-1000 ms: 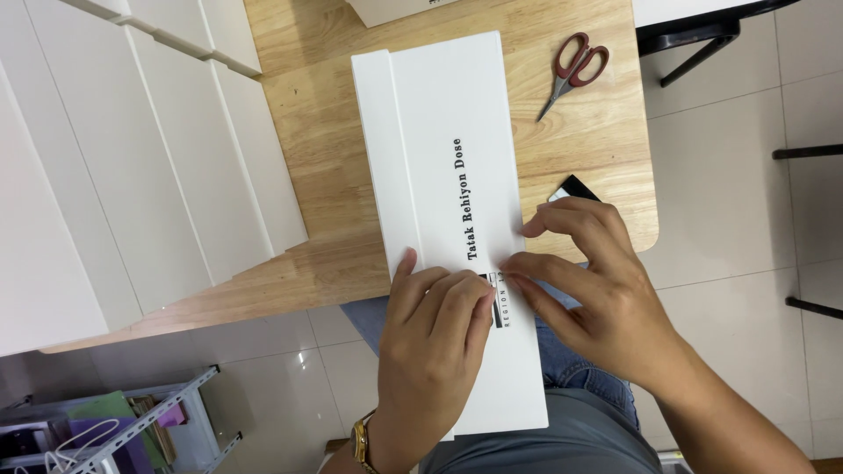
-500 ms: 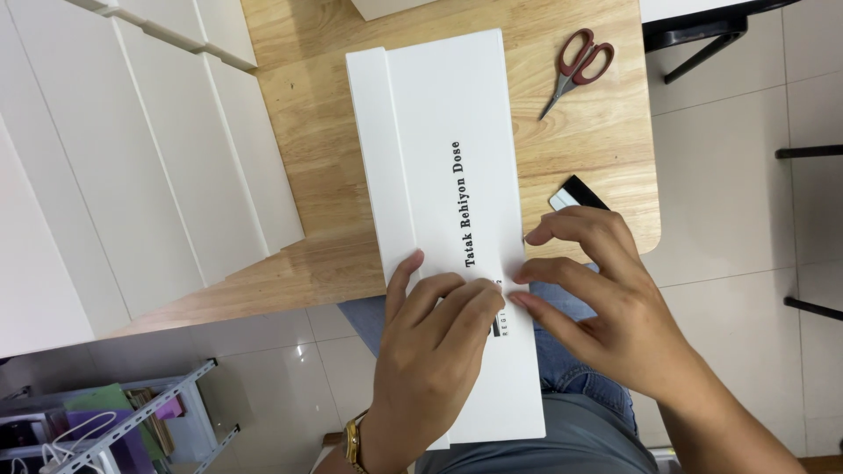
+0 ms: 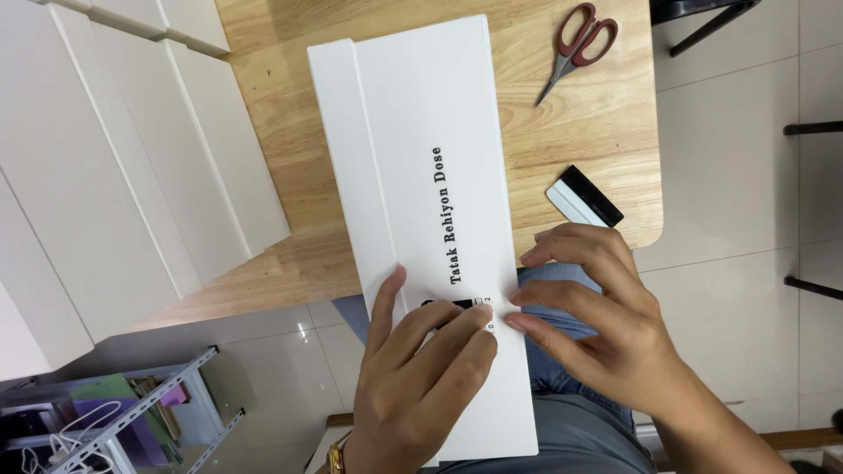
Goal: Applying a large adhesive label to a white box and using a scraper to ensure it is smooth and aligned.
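Left hand [image 3: 413,386]: lies flat on the near end of the white panel [image 3: 421,202], fingers spread and pressed down on it; the grip is open, nothing enclosed. A gold-coloured wristband shows at the wrist.
Right hand [image 3: 597,325]: rests at the panel's right edge, just beside the left hand; fingertips [image 3: 518,323] pinch toward a small black label [image 3: 452,307] on the panel face. Whether the grip is closed on anything cannot be told.
White panel: long, flat, with a folded strip along its left side and a line of black print down its length. Its far part lies on the wooden tabletop [image 3: 290,167]; its near end overhangs the edge and sits above the person's lap.
Lap: blue jeans [image 3: 562,369] visible under the panel and the right hand.
Scraper [image 3: 584,195]: black and white, on the tabletop near its right corner, just beyond the right hand, apart from the panel.
Scissors [image 3: 577,48]: red handles, lying at the far right of the tabletop, well apart from both hands.
White cabinet [image 3: 105,175]: left of the tabletop.
Wire rack [image 3: 123,421]: lower left, on the tiled floor.
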